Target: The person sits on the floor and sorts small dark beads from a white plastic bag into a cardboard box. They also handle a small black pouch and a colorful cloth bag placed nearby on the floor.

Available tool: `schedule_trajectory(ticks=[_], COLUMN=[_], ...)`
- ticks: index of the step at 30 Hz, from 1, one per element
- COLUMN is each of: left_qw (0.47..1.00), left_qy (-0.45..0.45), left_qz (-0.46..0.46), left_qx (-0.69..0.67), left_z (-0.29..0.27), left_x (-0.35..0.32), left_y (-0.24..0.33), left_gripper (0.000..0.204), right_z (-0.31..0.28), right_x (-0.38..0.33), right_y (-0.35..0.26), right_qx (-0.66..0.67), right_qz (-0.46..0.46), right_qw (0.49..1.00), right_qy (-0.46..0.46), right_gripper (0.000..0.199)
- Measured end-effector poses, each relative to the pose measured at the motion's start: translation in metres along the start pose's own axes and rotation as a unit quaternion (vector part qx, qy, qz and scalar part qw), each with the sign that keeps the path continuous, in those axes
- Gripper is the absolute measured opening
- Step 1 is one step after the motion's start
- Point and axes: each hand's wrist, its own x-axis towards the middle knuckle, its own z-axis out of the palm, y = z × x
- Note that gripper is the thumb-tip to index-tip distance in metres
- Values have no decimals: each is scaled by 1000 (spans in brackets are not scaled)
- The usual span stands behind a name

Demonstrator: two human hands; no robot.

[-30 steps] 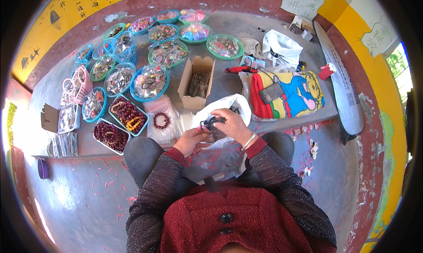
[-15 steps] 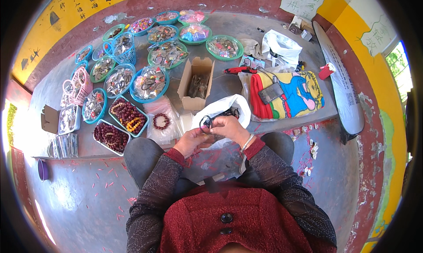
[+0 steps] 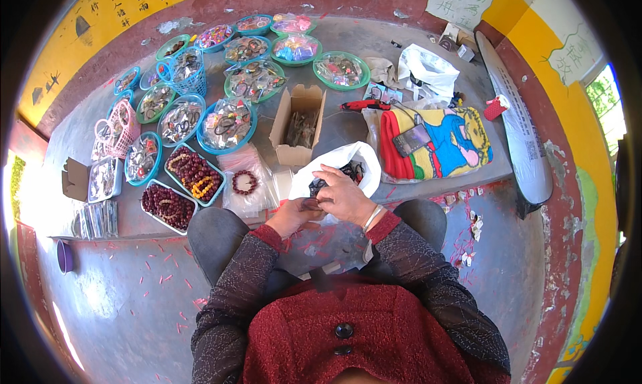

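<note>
The left hand (image 3: 293, 215) and the right hand (image 3: 344, 197) meet over the lap, fingers curled together on a small dark bead bracelet (image 3: 317, 189). Both grips are closed on it, though how tightly cannot be told. The bracelet sits at the mouth of a white plastic bag (image 3: 348, 162), which lies at the near edge of the grey concrete bench (image 3: 348, 123), just at 12 o'clock from the hands. A crumpled clear plastic sheet (image 3: 321, 240) lies across the knees at 6 o'clock from the hands. At 10 o'clock from the hands a single dark red bead bracelet (image 3: 245, 181) rests on clear packets. An open brown cardboard box (image 3: 299, 123) stands at 11 o'clock, with a colourful striped cloth bag (image 3: 435, 143) at 2 o'clock.
</note>
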Motion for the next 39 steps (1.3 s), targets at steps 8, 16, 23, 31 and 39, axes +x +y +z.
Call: schedule_trajectory(ticks=[8,16,23,31,39], left_qw=[1000,1000,998,997,953], left_qy=[5,13,-3,69,86], left_qz=[10,-1,3,-15,35], left_qx=[-8,-20,56,-23,-289], left_z=[-3,2,5,-12,-11], left_x=[3,1,-2,0,-2], left_y=[-3,2,5,2,5], left_gripper=[23,23,30,38,28], right_z=[10,23,27,6,20], right_x=[-5,-12,-10,-1,-3], right_y=[17,31,26,11,16], right_qx=[65,68,154,155,473], right_qz=[32,43,102,166,344], right_qw=[992,986,970,972,797], right_qy=[-105,-149,-160,66,152], right_gripper=[30,39,38,29,16])
